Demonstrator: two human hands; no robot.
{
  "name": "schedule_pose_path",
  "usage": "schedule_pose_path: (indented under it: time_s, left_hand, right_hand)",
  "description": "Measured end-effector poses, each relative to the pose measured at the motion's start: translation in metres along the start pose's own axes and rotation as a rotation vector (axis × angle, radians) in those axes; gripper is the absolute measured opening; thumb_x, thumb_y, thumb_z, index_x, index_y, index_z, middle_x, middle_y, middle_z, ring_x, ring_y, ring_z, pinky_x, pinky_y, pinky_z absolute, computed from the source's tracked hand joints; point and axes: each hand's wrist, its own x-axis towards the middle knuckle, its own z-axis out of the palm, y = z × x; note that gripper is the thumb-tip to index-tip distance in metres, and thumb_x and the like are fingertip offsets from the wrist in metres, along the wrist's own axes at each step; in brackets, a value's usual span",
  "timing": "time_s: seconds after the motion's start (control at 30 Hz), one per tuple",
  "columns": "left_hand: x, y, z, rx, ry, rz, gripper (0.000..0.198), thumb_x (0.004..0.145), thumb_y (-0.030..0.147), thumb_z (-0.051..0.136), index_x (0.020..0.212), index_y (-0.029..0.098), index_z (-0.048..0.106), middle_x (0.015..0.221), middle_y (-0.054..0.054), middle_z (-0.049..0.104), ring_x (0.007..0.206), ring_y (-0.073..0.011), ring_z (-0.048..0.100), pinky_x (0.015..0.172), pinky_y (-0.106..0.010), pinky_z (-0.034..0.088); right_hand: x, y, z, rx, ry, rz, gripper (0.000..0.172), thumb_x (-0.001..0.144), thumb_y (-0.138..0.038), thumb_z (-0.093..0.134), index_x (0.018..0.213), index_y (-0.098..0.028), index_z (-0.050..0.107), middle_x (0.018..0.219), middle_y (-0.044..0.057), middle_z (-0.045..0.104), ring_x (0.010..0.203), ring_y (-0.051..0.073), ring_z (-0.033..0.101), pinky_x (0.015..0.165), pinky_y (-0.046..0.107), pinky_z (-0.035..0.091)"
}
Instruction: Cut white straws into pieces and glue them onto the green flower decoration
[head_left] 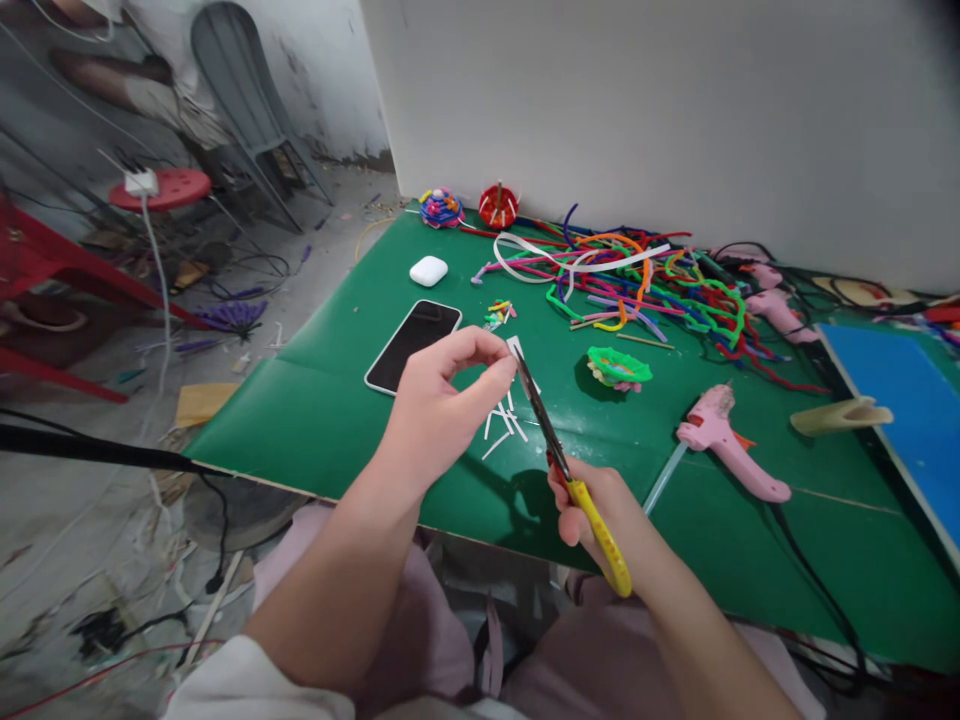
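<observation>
My left hand pinches a small white strip between thumb and fingertips above the green table. Yellow-handled scissors are gripped in my right hand, their blades reaching up to the strip beside my left fingertips. Whether the blades are parted I cannot make out. Beneath my hands several thin white strips lie scattered on the table. A little farther back sits a small pile of coloured bits. A green cup-shaped piece made of pipe cleaners stands to the right.
A phone and a white earbud case lie left on the green table. Tangled pipe cleaners fill the back. At right are a pink glue gun with its cord and a blue board. A person sits back left.
</observation>
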Motion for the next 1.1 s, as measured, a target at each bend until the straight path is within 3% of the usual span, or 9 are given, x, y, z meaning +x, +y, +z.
schedule_pose_path:
  time_s: [0.27, 1.1]
  left_hand:
    - [0.0001, 0.0006, 0.0004, -0.043, -0.038, -0.016, 0.007, 0.074, 0.021, 0.06, 0.068, 0.017, 0.059, 0.069, 0.002, 0.059, 0.067, -0.01, 0.055, 0.066, -0.021, 0.045]
    - [-0.0022, 0.004, 0.0012, -0.107, -0.08, -0.058, 0.006, 0.074, 0.018, 0.06, 0.069, 0.016, 0.06, 0.068, 0.004, 0.059, 0.067, -0.0072, 0.053, 0.066, -0.018, 0.043]
  right_hand:
    - [0.0011, 0.0045, 0.0017, 0.047, 0.011, -0.001, 0.072, 0.048, -0.09, 0.031, 0.063, -0.02, 0.041, 0.055, -0.004, 0.039, 0.051, 0.01, 0.033, 0.047, 0.023, 0.03]
    - [0.0012, 0.007, 0.0055, 0.055, 0.088, -0.015, 0.069, 0.053, -0.089, 0.035, 0.058, -0.02, 0.038, 0.05, -0.005, 0.032, 0.051, 0.009, 0.026, 0.046, 0.024, 0.022]
